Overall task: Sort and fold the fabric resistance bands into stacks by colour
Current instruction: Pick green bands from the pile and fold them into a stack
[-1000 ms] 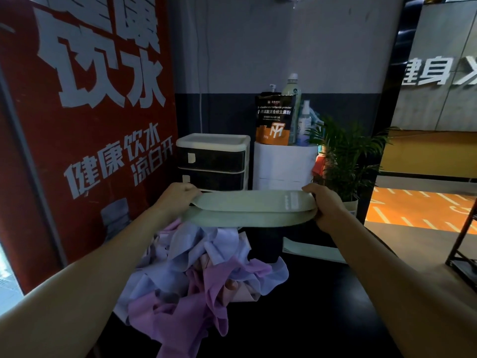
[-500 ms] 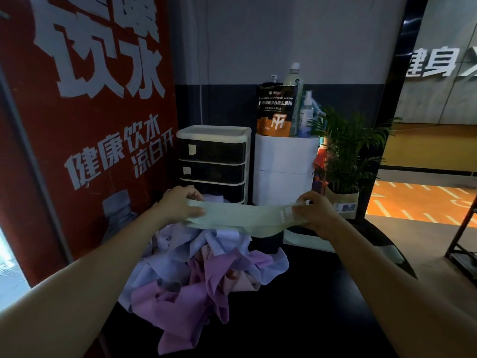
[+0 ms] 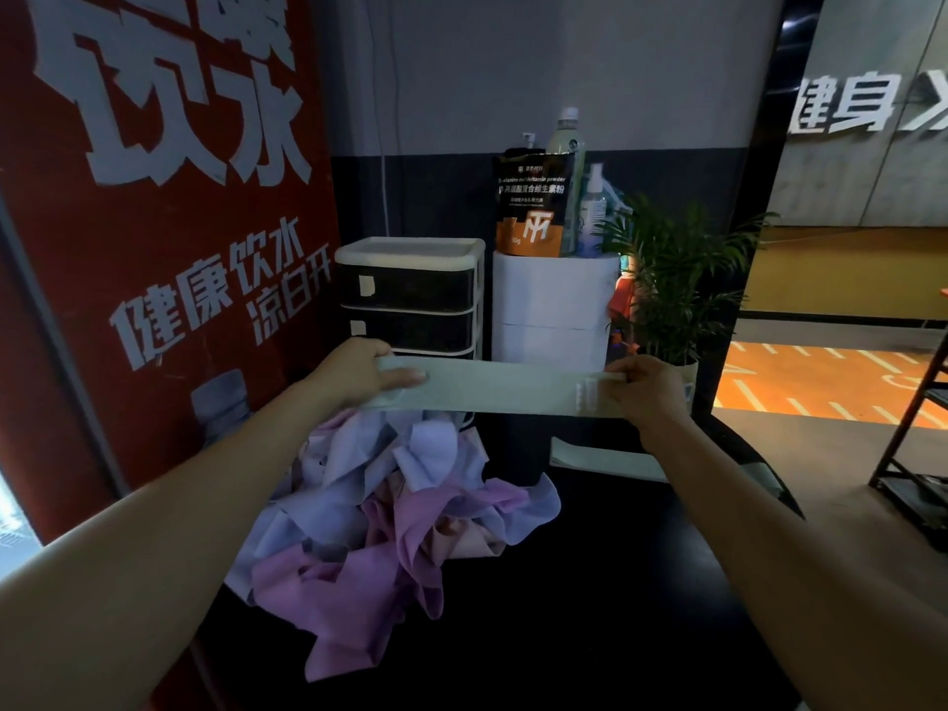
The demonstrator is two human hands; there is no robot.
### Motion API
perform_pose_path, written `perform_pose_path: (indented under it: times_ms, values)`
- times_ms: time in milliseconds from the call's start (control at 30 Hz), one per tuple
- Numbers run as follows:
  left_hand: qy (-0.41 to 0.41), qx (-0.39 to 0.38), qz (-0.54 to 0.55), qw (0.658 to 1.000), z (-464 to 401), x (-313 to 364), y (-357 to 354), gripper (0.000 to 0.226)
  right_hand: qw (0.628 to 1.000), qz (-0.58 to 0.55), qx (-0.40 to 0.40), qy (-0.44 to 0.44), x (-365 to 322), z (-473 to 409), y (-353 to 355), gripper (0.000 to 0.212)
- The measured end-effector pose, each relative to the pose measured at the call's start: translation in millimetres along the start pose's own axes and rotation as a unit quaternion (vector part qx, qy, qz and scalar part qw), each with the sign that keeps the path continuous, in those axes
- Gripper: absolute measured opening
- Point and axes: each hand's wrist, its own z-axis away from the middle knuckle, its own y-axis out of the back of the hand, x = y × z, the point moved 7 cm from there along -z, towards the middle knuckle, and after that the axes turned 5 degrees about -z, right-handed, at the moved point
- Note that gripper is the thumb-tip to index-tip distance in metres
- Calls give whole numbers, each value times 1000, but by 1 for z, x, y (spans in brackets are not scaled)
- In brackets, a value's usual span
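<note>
1. Two hands hold one pale green fabric resistance band (image 3: pixel 500 386) stretched flat and level in the head view, above the far edge of the round black table (image 3: pixel 590 582).
2. At the band's left end, the left hand (image 3: pixel 359 374) grips it with fingers laid along the front face; at the other end, the right hand (image 3: pixel 647 386) pinches it beside the white printed label. Judging by the taut, flattened loop, this grip squares the band up for folding.
3. Below, a tangled heap of lilac, blue and pink fabric bands (image 3: pixel 390 515) lies unsorted on the table.
4. Another pale folded green strip (image 3: pixel 605 459) lies on the table's far side, probably the start of the green stack.
</note>
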Motion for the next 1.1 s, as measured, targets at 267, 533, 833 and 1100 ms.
perform_pose_path:
  times_ms: [267,533,833,1100]
  values:
    - [1,-68,40,997,-20,50,-53,19,998,24,54,-29,28,-15,61,11]
    - [-18,-48,-12,999,-56,65,-120,13,993,71,69,-64,74,-33,120,22]
    - [-4,29,13,999,-90,67,-200,27,970,182,141,-76,123,-48,167,21]
    - [2,19,22,1000,-104,53,-255,24,957,258,120,-50,158,-61,171,19]
